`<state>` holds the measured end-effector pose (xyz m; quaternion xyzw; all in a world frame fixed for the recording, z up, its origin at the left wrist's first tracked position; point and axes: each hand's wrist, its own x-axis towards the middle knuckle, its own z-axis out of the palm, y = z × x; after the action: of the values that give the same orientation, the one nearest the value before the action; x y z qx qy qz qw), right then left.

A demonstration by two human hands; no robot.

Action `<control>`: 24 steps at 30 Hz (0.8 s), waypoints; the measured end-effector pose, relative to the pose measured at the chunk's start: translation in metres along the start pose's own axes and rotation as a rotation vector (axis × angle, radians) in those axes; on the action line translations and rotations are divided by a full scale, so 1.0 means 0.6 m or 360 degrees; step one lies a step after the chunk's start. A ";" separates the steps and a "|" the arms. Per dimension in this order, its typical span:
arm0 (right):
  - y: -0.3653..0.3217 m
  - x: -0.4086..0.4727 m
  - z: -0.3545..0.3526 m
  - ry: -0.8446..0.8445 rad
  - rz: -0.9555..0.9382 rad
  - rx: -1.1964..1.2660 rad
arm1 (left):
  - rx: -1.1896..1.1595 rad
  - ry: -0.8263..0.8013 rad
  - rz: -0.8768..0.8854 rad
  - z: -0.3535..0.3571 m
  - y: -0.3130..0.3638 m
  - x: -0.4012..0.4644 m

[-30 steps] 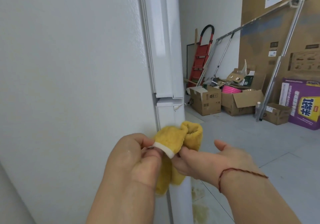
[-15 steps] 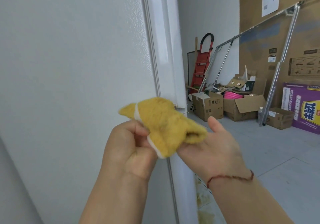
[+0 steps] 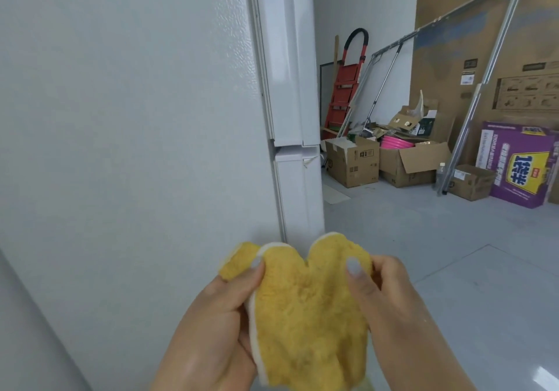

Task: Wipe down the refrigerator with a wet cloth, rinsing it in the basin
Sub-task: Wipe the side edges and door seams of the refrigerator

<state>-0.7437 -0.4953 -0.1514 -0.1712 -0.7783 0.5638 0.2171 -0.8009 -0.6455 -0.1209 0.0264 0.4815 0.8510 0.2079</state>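
We hold the fluffy yellow cloth with white trim [image 3: 308, 309] spread before the white refrigerator's side panel [image 3: 136, 133], left hand [image 3: 217, 327] and right hand [image 3: 381, 297] pinching its upper corners; either pinch slackening could drop it onto the floor.

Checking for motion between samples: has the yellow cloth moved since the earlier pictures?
Yes. The yellow cloth now sits lower than the refrigerator door gap, which it covered half a second ago, and is spread flatter between both hands.
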 end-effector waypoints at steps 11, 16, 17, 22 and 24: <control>0.006 0.002 -0.052 0.0057 -0.0046 -0.0208 | 0.0710 -0.0220 0.0110 -0.014 0.004 -0.002; 0.000 0.011 -0.044 -0.0102 -0.0097 0.0020 | 0.0993 -0.0362 0.0264 -0.012 0.029 0.003; 0.000 0.015 -0.042 -0.0151 -0.0073 0.0049 | 0.1016 -0.0391 0.0285 -0.009 0.034 0.004; 0.042 0.017 -0.021 -0.0781 0.0282 0.0076 | 0.0815 -0.0407 0.0295 -0.007 0.039 0.009; 0.036 0.007 -0.004 -0.0970 0.0418 0.0422 | 0.0662 -0.0334 0.0204 -0.011 0.038 0.018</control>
<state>-0.7456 -0.4844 -0.1708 -0.0639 -0.6986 0.7082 -0.0790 -0.8199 -0.6568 -0.1070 0.1873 0.6195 0.7376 0.1925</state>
